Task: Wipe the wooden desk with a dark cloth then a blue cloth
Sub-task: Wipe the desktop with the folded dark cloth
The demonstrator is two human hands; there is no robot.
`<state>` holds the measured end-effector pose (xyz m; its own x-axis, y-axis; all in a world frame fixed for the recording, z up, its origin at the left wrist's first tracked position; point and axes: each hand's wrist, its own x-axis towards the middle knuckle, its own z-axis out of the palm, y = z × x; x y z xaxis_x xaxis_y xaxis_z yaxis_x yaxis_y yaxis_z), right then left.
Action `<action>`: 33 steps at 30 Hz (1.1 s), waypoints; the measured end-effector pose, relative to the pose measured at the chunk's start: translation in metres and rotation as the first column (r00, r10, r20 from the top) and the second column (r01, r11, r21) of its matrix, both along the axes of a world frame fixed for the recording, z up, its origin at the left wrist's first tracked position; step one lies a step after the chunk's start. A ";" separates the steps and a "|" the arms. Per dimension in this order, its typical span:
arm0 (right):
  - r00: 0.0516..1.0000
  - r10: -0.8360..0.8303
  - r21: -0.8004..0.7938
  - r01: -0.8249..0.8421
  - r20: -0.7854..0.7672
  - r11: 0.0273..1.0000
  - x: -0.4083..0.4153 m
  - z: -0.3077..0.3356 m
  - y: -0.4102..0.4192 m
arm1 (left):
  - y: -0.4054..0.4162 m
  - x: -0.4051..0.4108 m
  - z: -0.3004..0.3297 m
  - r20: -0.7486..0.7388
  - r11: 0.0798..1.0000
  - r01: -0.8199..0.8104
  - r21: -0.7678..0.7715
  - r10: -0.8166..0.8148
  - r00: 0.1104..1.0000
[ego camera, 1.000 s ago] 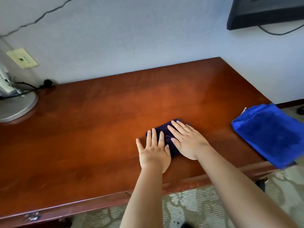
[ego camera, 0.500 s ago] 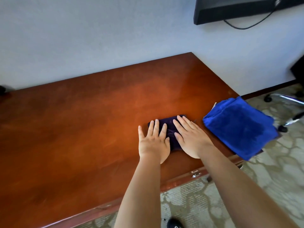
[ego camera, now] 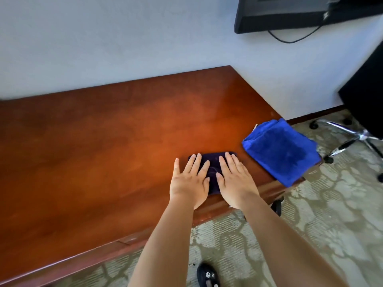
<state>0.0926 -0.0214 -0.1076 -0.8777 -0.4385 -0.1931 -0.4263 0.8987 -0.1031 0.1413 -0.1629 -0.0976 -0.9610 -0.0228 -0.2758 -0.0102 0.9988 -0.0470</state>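
The reddish wooden desk (ego camera: 103,152) runs along the wall and ends at the right. A small dark purple cloth (ego camera: 213,168) lies flat near the desk's front right edge. My left hand (ego camera: 189,181) and my right hand (ego camera: 235,181) press on it side by side, fingers straight, and cover most of it. A folded blue cloth (ego camera: 279,150) lies on the desk's right end, just right of my right hand, hanging partly over the corner.
A dark screen (ego camera: 290,13) with a dangling cable hangs on the wall at the upper right. A chrome chair base (ego camera: 352,139) on castors stands on the patterned carpet right of the desk. A black shoe (ego camera: 207,274) shows below.
Both hands have slid the dark cloth rightward along the front edge, closer to the blue cloth. The view has turned right, so the lamp base and wall socket are out of sight.
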 end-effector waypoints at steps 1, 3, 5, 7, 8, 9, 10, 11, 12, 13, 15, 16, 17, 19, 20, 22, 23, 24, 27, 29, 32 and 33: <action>1.000 0.011 -0.004 -0.011 0.003 1.000 0.003 0.000 -0.004 | -0.003 0.005 0.001 -0.001 1.000 -0.008 -0.007 0.008 1.000; 0.999 0.036 -0.011 -0.036 0.012 0.999 0.008 0.001 -0.011 | -0.009 0.013 0.002 0.006 1.000 -0.018 -0.025 0.018 1.000; 0.998 0.057 -0.008 -0.057 0.019 0.998 0.009 0.001 -0.015 | -0.012 0.016 0.002 0.016 0.999 -0.026 -0.037 0.026 1.000; 0.996 0.077 0.000 -0.077 0.036 0.997 0.007 0.003 -0.013 | -0.012 0.016 0.003 0.030 0.999 -0.030 -0.038 0.031 0.999; 0.995 0.089 0.006 -0.090 0.051 0.996 0.007 0.004 -0.012 | -0.012 0.015 0.005 0.037 0.999 -0.030 -0.036 0.031 0.999; 0.992 0.102 0.010 -0.103 0.073 0.995 0.006 0.006 -0.011 | -0.012 0.015 0.006 0.045 0.999 -0.030 -0.032 0.032 0.998; 0.988 0.113 0.012 -0.115 0.101 0.993 0.005 0.009 -0.010 | -0.012 0.015 0.008 0.055 0.999 -0.032 -0.026 0.033 0.998; 0.984 0.122 0.009 -0.124 0.129 0.992 0.003 0.012 -0.010 | -0.012 0.015 0.010 0.067 0.999 -0.034 -0.018 0.035 0.997; 0.980 0.129 0.004 -0.131 0.152 0.991 0.001 0.015 -0.009 | -0.012 0.015 0.013 0.082 0.999 -0.037 -0.009 0.038 0.996; 0.976 0.140 -0.002 -0.141 0.170 0.990 0.000 0.019 -0.009 | -0.013 0.015 0.015 0.097 0.999 -0.036 -0.002 0.036 0.995; 0.968 0.190 -0.004 -0.192 0.164 0.981 0.000 0.028 -0.005 | -0.014 0.015 0.022 0.113 1.000 -0.017 0.009 0.016 0.993; 0.963 0.226 -0.007 -0.227 0.145 0.974 0.002 0.031 -0.002 | -0.015 0.017 0.026 0.111 1.000 0.003 0.014 -0.004 0.994; 0.957 0.258 -0.021 -0.258 0.129 0.966 0.004 0.034 0.002 | -0.015 0.020 0.030 0.101 1.000 0.024 0.020 -0.026 0.995; 0.944 0.298 -0.063 -0.291 0.144 0.955 0.009 0.038 0.008 | -0.017 0.025 0.037 0.076 0.998 0.060 0.029 -0.062 0.995; 0.934 0.311 -0.077 -0.301 0.176 0.950 0.011 0.039 0.011 | -0.020 0.028 0.041 0.074 0.997 0.074 0.027 -0.075 0.994; 0.913 0.343 -0.065 -0.337 0.222 0.939 0.012 0.043 0.014 | -0.025 0.030 0.049 0.095 0.995 0.098 0.013 -0.099 0.991; 0.907 0.361 -0.048 -0.360 0.216 0.932 0.010 0.045 0.014 | -0.027 0.029 0.053 0.109 0.994 0.110 0.003 -0.110 0.988; 0.904 0.380 -0.029 -0.382 0.197 0.924 0.008 0.047 0.013 | -0.028 0.028 0.056 0.122 0.993 0.120 -0.007 -0.119 0.985; 0.888 0.438 0.042 -0.447 0.136 0.893 0.002 0.050 0.006 | -0.029 0.026 0.062 0.166 0.995 0.104 0.006 -0.104 0.981; 0.875 0.473 0.093 -0.482 0.100 0.871 -0.001 0.051 0.000 | -0.028 0.026 0.064 0.189 0.998 0.056 0.041 -0.062 0.980; 0.891 0.452 0.054 -0.454 0.050 0.889 -0.004 0.051 -0.006 | -0.029 0.026 0.068 0.223 0.998 0.015 0.064 -0.029 0.974; 0.905 0.424 0.018 -0.425 0.034 0.905 -0.006 0.052 -0.007 | -0.030 0.025 0.069 0.227 0.998 0.014 0.061 -0.027 0.974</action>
